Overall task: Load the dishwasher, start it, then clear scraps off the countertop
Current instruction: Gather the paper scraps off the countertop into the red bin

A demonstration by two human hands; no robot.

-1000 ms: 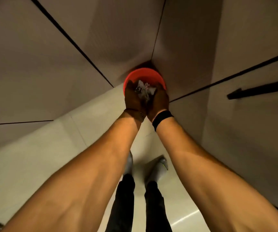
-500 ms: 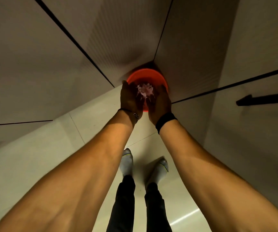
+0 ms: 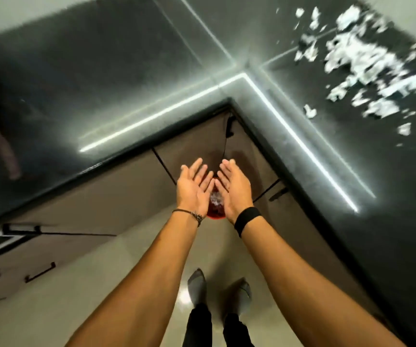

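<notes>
Hovering palm-up, the left hand (image 3: 193, 187) and right hand (image 3: 235, 187) sit side by side with straight fingers and hold nothing. Their fingers point toward 12 o'clock, and their inner edges are almost touching. Through the gap between the palms shows a red bin (image 3: 216, 216) on the floor; only a slice of its rim is visible, at 6 o'clock from the palms, with pale scraps in the bin (image 3: 216, 197).

The dark, glossy countertop (image 3: 101, 83) wraps in an L around the inner corner at 12 o'clock from the hands. On its right run, at 2 o'clock and well apart from the hands, lie the white scraps (image 3: 367, 68). They form a loose, blurred band whose long axis runs from about 11 toward 5 o'clock. Brown cabinet doors (image 3: 116, 194) stand under the counter edge, and two socked feet (image 3: 196, 284) are at 6 o'clock.
</notes>
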